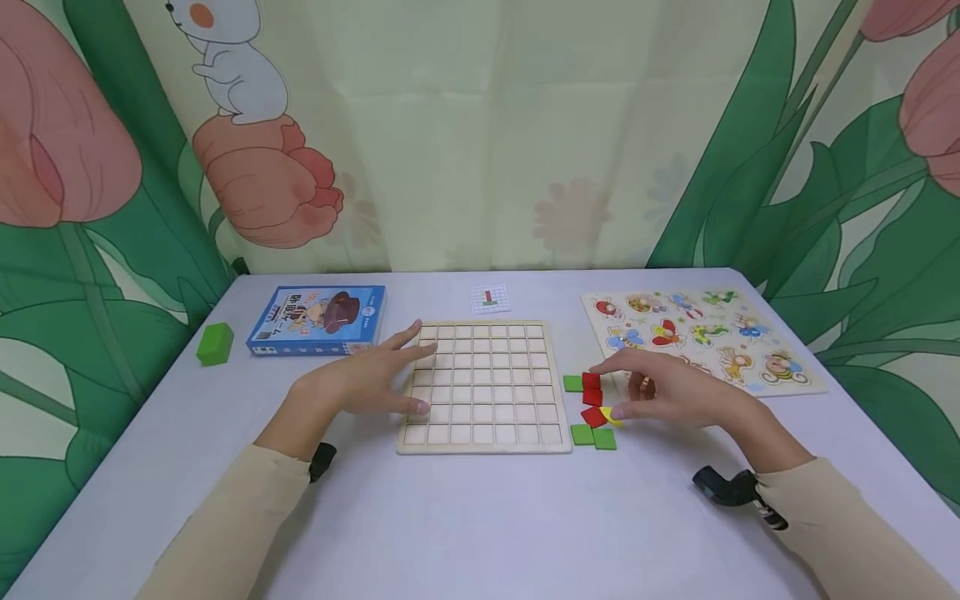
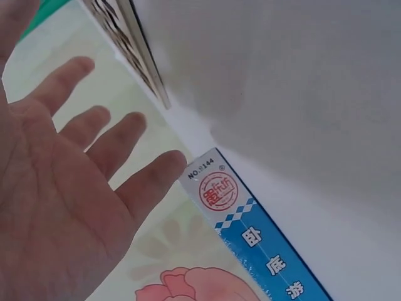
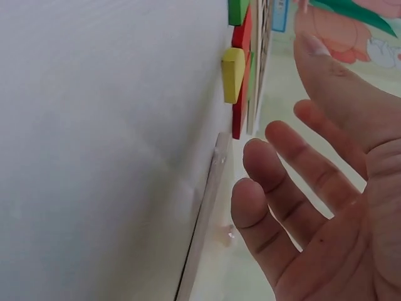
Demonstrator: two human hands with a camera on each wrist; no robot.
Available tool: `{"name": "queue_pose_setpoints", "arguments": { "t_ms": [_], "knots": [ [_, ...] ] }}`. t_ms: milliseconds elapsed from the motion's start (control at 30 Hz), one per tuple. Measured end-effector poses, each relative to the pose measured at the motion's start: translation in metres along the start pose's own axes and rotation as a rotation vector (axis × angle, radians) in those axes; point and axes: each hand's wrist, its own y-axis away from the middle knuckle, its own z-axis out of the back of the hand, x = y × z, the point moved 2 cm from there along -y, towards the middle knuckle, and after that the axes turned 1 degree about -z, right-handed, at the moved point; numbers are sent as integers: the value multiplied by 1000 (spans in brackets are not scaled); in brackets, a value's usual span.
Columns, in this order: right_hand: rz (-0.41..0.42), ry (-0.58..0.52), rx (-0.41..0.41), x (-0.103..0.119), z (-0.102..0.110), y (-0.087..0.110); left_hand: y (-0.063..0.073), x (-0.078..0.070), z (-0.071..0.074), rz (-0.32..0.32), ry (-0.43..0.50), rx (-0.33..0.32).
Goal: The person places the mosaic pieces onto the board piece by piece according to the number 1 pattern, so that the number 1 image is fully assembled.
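Note:
A pale wooden grid board [image 1: 483,448] lies in the middle of the white table. My left hand [image 1: 367,375] is spread over its left edge, with the fingertips at the outer squares and nothing gripped. Just right of the board sit several flat tiles: red tiles [image 1: 592,397], green tiles [image 1: 582,435] and a yellow piece [image 1: 611,417] with a curved edge. Over them hovers my right hand [image 1: 671,387], its index fingertip at the upper red tile and its thumb beside the yellow piece. The right wrist view shows its fingers loosely bent, apart from the yellow piece [image 3: 233,75].
A blue box [image 1: 318,321] stands at the back left, with a green block [image 1: 215,344] beside it. Behind the board lies a small grid card [image 1: 490,298]. A wooden picture board [image 1: 705,342] with animal pictures lies right, partly behind the right hand. A printed curtain [image 1: 480,150] hangs behind.

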Motion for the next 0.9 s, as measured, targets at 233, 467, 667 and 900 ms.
{"name": "queue_pose_setpoints", "arguments": {
  "t_ms": [233, 467, 667, 900],
  "knots": [
    [-23, -22, 46, -5, -3, 8, -3, 1, -4, 37, 39, 34],
    [-15, -28, 90, -3, -6, 5, -3, 8, -4, 83, 66, 58],
    [-29, -21, 114, -1, -7, 4, -4, 8, -7, 83, 74, 81],
    [23, 9, 100, 0, -9, 2, -4, 13, -4, 70, 41, 79]
  ]
}}
